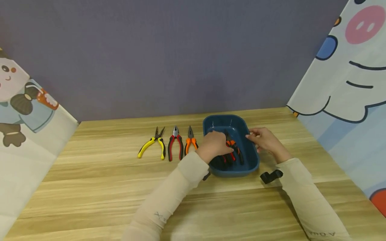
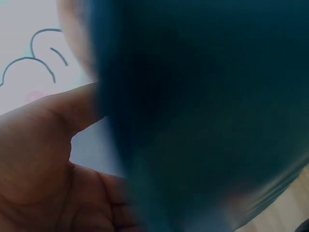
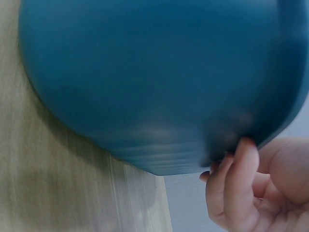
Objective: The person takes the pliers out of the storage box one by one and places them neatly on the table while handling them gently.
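A dark blue plastic bin (image 1: 251,160) stands on the table with several pliers (image 1: 238,152) in it, their handles red, orange and black. My left hand (image 1: 214,145) reaches down over the bin's left side among these pliers. Its fingertips are hidden, in the left wrist view by the bin wall. With thumb and fingers, my right hand (image 1: 263,142) pinches the bin's right rim; the right wrist view has its fingers (image 3: 244,164) against the outer wall. Left of the bin lie yellow-handled pliers (image 1: 162,144), red-and-black pliers (image 1: 176,142) and orange-handled pliers (image 1: 190,137) in a row.
The wooden table (image 1: 90,180) meets a grey upright panel (image 1: 150,60) at the back. Cartoon-printed sheets (image 1: 337,100) flank both sides. A black wrist-camera piece (image 1: 271,176) sits by the right wrist.
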The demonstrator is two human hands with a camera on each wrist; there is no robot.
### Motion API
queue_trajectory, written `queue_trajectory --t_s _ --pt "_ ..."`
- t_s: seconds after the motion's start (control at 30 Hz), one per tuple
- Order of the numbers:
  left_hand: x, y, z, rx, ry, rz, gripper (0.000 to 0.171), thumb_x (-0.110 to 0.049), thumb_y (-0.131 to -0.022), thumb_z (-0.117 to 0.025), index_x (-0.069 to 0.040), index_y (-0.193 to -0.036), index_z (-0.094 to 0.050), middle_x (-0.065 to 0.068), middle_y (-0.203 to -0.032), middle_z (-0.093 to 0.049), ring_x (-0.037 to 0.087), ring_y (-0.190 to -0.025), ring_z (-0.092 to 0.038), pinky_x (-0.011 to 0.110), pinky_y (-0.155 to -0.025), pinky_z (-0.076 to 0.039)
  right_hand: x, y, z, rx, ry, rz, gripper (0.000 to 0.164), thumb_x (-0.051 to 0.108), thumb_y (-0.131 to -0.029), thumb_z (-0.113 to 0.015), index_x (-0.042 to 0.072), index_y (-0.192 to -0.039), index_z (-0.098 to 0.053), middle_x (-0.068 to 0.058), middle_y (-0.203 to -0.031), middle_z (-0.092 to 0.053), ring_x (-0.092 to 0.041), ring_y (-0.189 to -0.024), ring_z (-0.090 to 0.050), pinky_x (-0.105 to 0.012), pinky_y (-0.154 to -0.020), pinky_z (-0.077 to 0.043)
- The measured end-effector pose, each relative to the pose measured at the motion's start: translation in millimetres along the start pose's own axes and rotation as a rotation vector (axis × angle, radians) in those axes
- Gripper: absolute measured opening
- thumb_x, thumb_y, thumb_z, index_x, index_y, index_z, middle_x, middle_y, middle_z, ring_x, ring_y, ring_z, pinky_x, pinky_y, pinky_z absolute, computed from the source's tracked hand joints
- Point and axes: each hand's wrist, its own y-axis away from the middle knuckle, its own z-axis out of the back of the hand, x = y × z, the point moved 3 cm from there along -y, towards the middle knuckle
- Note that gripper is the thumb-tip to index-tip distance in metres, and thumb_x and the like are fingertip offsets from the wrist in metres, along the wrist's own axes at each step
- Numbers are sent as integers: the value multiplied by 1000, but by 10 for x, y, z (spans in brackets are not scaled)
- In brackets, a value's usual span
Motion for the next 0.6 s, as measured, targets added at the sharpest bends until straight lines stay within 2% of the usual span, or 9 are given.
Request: queue_trajectory --t_s 0.03,0.1,0.13,0.2,0.27,0.3,0.4,0.6 --pt "0 -17 -23 0 -9 9 36 -49 -86 -63 -16 -70 -67 3 -99 -71 14 -64 -62 27 -58 -51 -4 -2 -1 -1 -1 1 45 13 -96 -54 -13 -132 -45 -13 -84 -58 -16 -45 -52 -38 -46 -51" --pt "-4 -46 -64 3 -27 24 37 -50 -86 -62 -17 -72 -69 4 -102 -70 15 -65 -63 27 -59 -52 -8 -4 -2 -2 -6 1 44 13 -96 -54 -12 -131 -45 -12 -83 -58 -15 -45 -52 -39 -46 -51" --pt "-9 -58 -79 3 -38 34 37 -51 -86 -62 -17 -72 -69 3 -100 -71 14 -64 -63 27 -58 -52 -7 -7 0 -4 -4 1 44 13 -96 -54 -12 -131 -45 -12 -82 -58 -16 -45 -52 -39 -46 -51" --pt "-27 -75 -106 1 -66 56 39 -54 -85 -61 -17 -75 -70 0 -83 -70 12 -59 -61 26 -53 -50 -3 -10 2 -4 -3 1 45 12 -96 -54 -13 -132 -45 -12 -83 -58 -16 -44 -52 -40 -46 -51" --pt "-50 -85 -129 5 -94 84 41 -56 -85 -59 -17 -81 -72 -2 -65 -64 11 -55 -58 25 -48 -47 2 -11 2 -3 -7 -3 45 12 -96 -53 -13 -132 -44 -12 -83 -57 -15 -45 -52 -40 -46 -51" --pt "-61 -92 -138 4 -110 98 43 -58 -85 -58 -18 -82 -72 -2 -62 -62 11 -53 -57 25 -46 -46 5 -11 4 -3 -6 -6 46 12 -96 -53 -13 -133 -43 -12 -83 -57 -14 -45 -51 -41 -46 -51" --pt "-81 -110 -158 2 -129 135 46 -60 -85 -56 -18 -92 -73 -3 -60 -59 10 -51 -56 25 -44 -44 7 -11 5 -2 -2 -9 47 13 -96 -54 -13 -133 -43 -12 -84 -57 -13 -45 -51 -40 -46 -51" --pt "-97 -158 -200 13 -153 180 53 -64 -84 -54 -18 -104 -72 -2 -66 -63 10 -52 -57 25 -44 -45 13 -3 4 -8 4 -8 46 12 -96 -54 -13 -133 -44 -12 -85 -57 -15 -44 -51 -40 -46 -51"
